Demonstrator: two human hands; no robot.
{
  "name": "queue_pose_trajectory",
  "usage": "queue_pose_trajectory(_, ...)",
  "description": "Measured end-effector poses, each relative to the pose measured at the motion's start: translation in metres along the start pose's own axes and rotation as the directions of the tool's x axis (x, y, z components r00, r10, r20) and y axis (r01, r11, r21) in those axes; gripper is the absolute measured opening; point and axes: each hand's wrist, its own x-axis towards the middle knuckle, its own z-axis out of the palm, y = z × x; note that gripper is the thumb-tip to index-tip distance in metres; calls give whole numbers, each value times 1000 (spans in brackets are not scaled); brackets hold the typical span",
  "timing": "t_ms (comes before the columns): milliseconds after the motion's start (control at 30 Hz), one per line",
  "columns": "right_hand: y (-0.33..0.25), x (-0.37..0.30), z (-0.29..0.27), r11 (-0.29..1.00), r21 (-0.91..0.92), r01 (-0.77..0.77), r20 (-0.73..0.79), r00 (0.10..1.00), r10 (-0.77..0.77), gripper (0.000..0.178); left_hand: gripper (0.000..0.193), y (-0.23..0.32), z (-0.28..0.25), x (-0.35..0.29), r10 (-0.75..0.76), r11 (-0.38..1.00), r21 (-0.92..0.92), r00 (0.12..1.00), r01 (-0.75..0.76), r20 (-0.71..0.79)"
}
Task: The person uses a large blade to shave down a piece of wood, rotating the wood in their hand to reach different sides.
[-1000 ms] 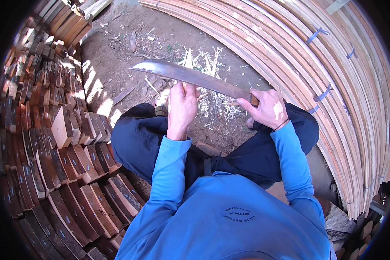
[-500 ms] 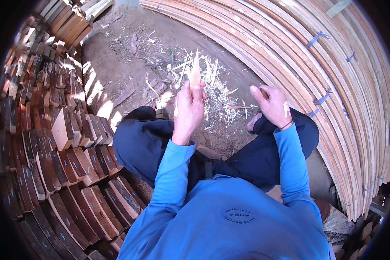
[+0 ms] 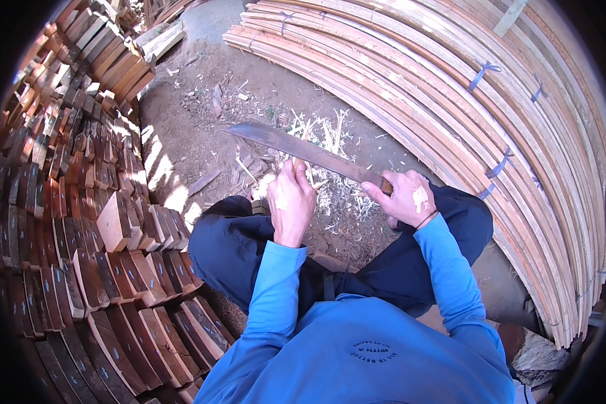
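My right hand (image 3: 407,197) is closed round the handle of a machete (image 3: 283,140). Its long dark blade points left and lies flat to view, crossing above my left hand (image 3: 292,204). That hand pinches a small pale stake of wood (image 3: 299,163) between thumb and fingers. The blade passes over the stake and hides part of it; whether the two touch I cannot tell. Pale wood shavings (image 3: 337,195) lie scattered on the ground below both hands.
Stacked reddish-brown wood blocks (image 3: 131,337) rise along the left side. Long wooden strips (image 3: 444,114), bundled with blue ties (image 3: 499,163), curve along the right. My bent legs (image 3: 225,232) frame the dirt floor (image 3: 188,101). A rough stone-like lump (image 3: 540,353) sits at lower right.
The machete blade, not discernible before, now stretches left across the stake. My right hand has moved a little left and down; my left hand and the stake are lower.
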Motion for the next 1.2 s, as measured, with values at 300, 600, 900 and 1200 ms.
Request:
queue_pose_trajectory(300, 39, 30, 4, 961, 166, -222, -149, 958, 247, 66, 24, 4, 3, 4, -49, 997, 55, 999, 50, -9)
queue_pose_trajectory(600, -1, -16, -11, 990, 138, -32, 59, 998, 25, 65, 23, -6, 9, 0, 1, 996, 91, 1000, 0, -13)
queue_pose_trajectory(900, 8, 4, -12, 986, 30, -161, -6, 987, 161, 69, 24, -4, 11, -6, 114, 983, 144, 993, -112, -12)
queue_pose_trajectory(1200, 29, 8, -18, 941, 312, -129, -191, 962, 196, 69, 22, 43, -43, 37, 254, 967, -36, 967, -254, -5)
